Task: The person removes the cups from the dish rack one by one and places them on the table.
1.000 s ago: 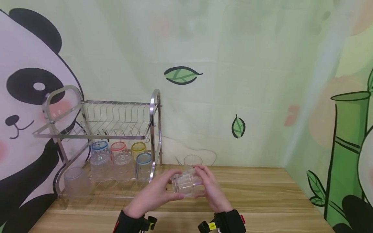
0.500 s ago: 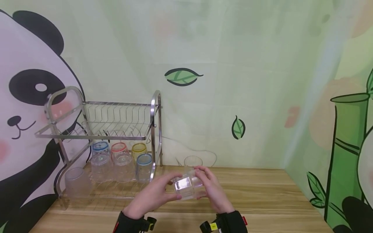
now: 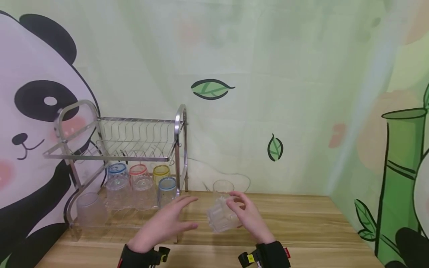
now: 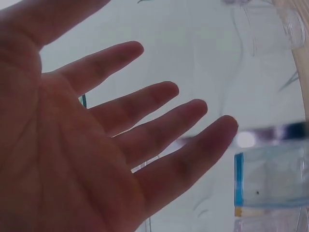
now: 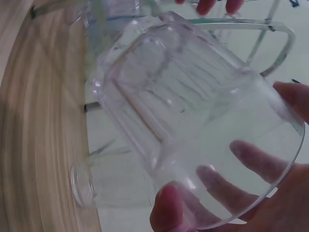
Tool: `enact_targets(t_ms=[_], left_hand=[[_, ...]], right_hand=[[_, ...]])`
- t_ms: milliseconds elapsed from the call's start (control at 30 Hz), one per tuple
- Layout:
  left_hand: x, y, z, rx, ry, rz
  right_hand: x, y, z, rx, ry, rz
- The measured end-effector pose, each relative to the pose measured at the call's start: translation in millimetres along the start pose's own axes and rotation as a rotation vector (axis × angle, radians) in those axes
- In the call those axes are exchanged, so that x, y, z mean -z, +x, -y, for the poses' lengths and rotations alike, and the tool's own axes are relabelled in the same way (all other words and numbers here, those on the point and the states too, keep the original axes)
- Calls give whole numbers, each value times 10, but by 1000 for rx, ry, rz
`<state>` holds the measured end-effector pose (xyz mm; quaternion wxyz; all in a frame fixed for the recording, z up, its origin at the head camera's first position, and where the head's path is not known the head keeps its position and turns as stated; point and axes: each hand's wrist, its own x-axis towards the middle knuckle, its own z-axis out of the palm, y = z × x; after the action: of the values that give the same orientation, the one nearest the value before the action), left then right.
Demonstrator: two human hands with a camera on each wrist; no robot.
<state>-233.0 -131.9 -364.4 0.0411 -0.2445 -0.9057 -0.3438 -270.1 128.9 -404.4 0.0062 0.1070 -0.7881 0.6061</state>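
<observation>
A clear glass cup (image 3: 219,216) with a faceted lower part is held tilted in my right hand (image 3: 250,217), its base toward the left. In the right wrist view the thumb and fingers grip the glass cup (image 5: 183,92) near its rim. My left hand (image 3: 167,223) is apart from it, to its left, with fingers spread; the left wrist view shows the bare palm (image 4: 72,159) and extended fingers. Just behind the held cup, another clear glass (image 3: 222,186) stands near the wall, partly hidden.
A two-tier metal dish rack (image 3: 139,159) stands at left. Its lower tier holds several upturned glasses, some with blue, red (image 3: 138,169) and yellow (image 3: 161,171) rings, plus a frosted one (image 3: 91,210) at the front left. The wooden table (image 3: 301,223) meets a printed curtain behind.
My left hand has let go of the glass cup and drawn back to the left. The right hand keeps the cup, which has shifted slightly right and tilted differently.
</observation>
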Motion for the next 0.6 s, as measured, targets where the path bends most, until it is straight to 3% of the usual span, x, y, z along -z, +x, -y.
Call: enact_targets(t_ms=[167, 333, 600], left_hand=[[81, -34, 113, 33, -8, 8], [184, -62, 231, 61, -6, 28], [394, -118, 459, 86, 59, 67]], right_hand=[[65, 66, -82, 103, -274, 17], [152, 126, -158, 250, -490, 95], [338, 264, -227, 336, -688, 264]])
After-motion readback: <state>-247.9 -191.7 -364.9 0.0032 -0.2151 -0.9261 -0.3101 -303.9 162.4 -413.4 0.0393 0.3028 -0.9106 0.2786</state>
